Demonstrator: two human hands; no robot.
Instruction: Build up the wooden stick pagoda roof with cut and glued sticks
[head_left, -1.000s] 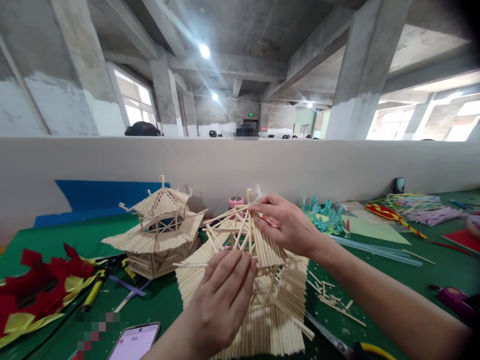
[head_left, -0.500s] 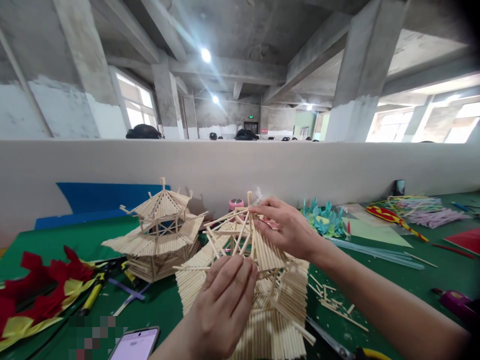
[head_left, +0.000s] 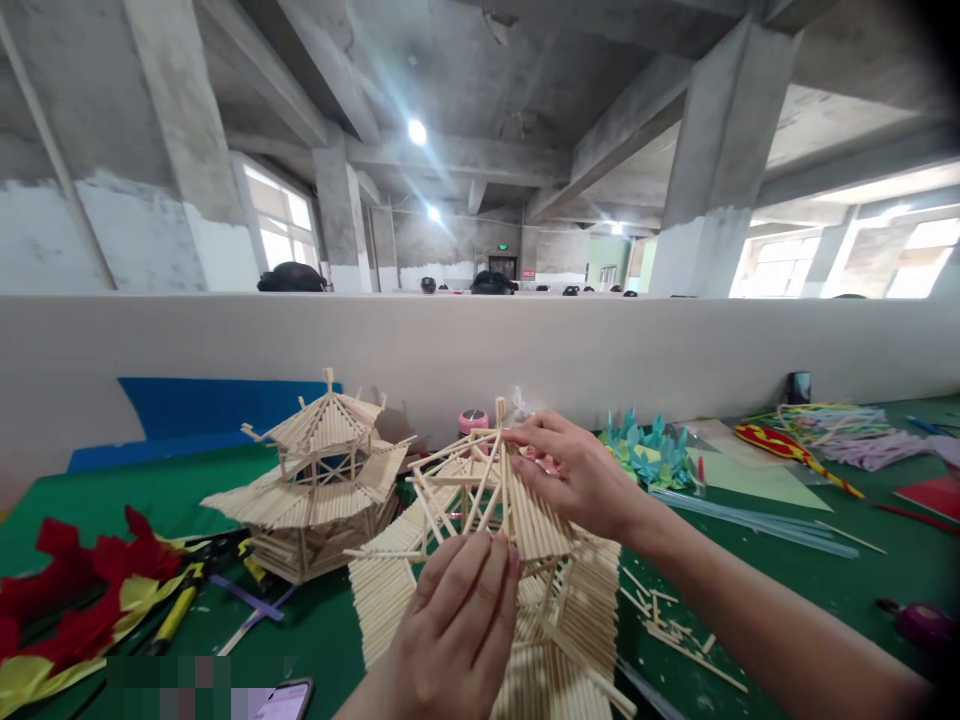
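A half-built pagoda of thin wooden sticks (head_left: 517, 560) stands on the green table (head_left: 750, 560) right in front of me. My left hand (head_left: 457, 630) rests on its near side, fingers pressed together against the open roof frame. My right hand (head_left: 574, 470) reaches in from the right and pinches the sticks near the top spire, with something small and red partly hidden under its fingers. A finished stick pagoda (head_left: 319, 480) stands just to the left.
Red and yellow paper cut-outs (head_left: 67, 600) lie at the left, yellow-handled pliers (head_left: 184, 600) beside them, a phone (head_left: 281, 700) at the bottom edge. Teal paper flowers (head_left: 649, 455), loose sticks (head_left: 675, 630) and coloured strips (head_left: 847, 425) lie to the right. A white partition (head_left: 600, 340) backs the table.
The view has tilted slightly upward, so the table items sit lower in frame. Both hands stay on the unfinished pagoda roof with barely any shift.
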